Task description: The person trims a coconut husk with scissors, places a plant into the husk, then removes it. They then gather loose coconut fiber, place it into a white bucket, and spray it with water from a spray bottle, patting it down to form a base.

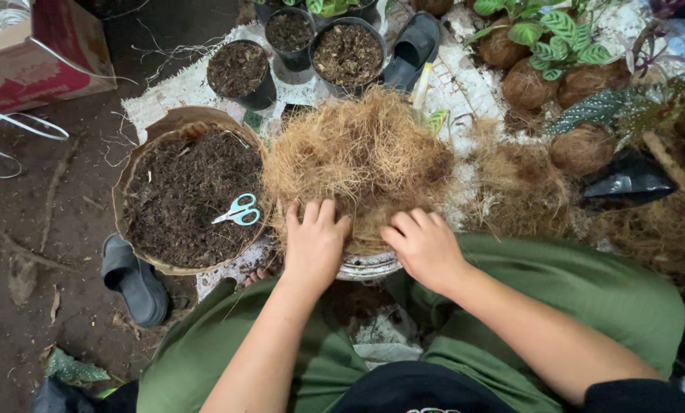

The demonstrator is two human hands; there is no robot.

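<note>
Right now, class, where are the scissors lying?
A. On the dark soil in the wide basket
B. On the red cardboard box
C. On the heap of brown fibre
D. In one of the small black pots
A: the light blue-handled scissors lie flat on the dark soil in the wide basket, beside the left hand, which presses with the right hand on the heap of brown fibre.

Single head-worn view, aimed steeply down past the chest onto the lap and the ground just ahead. Close range: forearms entering from the bottom edge, left hand (313, 243) and right hand (425, 246) near frame centre, ground filling the upper half. No second view.
</note>
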